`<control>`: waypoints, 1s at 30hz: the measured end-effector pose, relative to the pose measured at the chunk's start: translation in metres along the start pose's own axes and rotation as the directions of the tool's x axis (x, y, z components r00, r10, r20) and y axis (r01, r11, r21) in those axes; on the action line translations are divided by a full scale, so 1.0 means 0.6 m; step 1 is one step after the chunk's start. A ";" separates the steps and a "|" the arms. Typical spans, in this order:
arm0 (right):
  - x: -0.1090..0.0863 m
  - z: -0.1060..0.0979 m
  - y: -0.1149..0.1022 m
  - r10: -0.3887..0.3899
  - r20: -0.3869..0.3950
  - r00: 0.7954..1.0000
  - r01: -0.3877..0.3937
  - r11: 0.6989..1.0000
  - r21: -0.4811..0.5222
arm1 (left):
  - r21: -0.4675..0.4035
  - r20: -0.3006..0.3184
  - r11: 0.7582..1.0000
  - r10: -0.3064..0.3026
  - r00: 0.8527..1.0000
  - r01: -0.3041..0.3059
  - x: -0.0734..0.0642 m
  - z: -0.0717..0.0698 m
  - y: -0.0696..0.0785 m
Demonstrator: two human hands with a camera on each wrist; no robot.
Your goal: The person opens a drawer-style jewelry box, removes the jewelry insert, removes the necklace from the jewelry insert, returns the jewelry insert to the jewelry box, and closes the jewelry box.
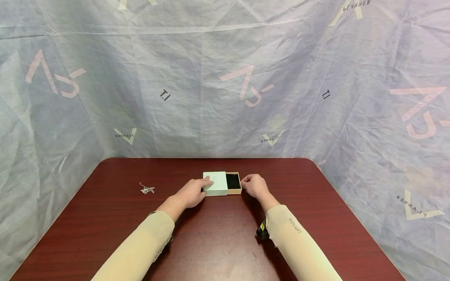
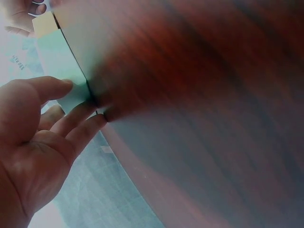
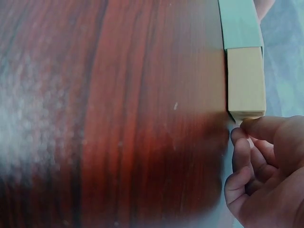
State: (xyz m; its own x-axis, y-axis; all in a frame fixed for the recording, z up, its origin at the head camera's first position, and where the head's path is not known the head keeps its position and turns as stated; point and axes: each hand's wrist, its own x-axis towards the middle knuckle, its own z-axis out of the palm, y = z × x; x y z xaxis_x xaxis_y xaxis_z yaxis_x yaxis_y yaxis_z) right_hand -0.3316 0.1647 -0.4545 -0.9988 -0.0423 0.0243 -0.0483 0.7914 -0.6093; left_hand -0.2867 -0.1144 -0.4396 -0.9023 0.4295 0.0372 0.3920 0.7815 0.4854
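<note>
A mint-green drawer box [image 1: 215, 183] lies on the table, its tan inner tray [image 1: 234, 191] slid partway out to the right. Black lining [image 1: 232, 181] shows inside the tray. My left hand [image 1: 191, 192] grips the green sleeve at its left end, thumb against the near side in the left wrist view and a finger on top in the head view. With thumb and forefinger, my right hand [image 1: 256, 185] pinches at the tray's right end; a small pale bit shows at the fingertips in the right wrist view, possibly a pull tab.
A small silvery chain [image 1: 147, 189], bunched up, lies on the dark red wooden table [image 1: 218, 242] to the left of the box. Grey printed cloth [image 1: 197, 78] hangs behind the table and along both sides.
</note>
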 end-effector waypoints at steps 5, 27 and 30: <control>-0.002 0.000 -0.004 -0.011 -0.008 1.000 0.011 1.000 -0.014 | -0.009 -0.006 1.000 0.002 1.000 -0.002 -0.001 -0.001 0.002; 0.011 0.017 -0.029 -0.006 0.005 1.000 0.006 1.000 -0.019 | -0.001 0.016 1.000 0.019 1.000 -0.019 0.013 -0.009 -0.011; 0.015 0.019 -0.032 -0.004 0.002 1.000 0.004 1.000 -0.024 | -0.002 0.021 1.000 0.020 1.000 -0.020 0.016 -0.011 -0.015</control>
State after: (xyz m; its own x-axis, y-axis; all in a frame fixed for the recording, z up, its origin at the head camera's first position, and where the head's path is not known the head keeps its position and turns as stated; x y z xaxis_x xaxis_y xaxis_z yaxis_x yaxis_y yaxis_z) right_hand -0.3394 0.1420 -0.4517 -0.9986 -0.0469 0.0252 -0.0527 0.8058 -0.5898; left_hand -0.3002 -0.1204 -0.4378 -0.8905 0.4541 0.0289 0.4094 0.7719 0.4864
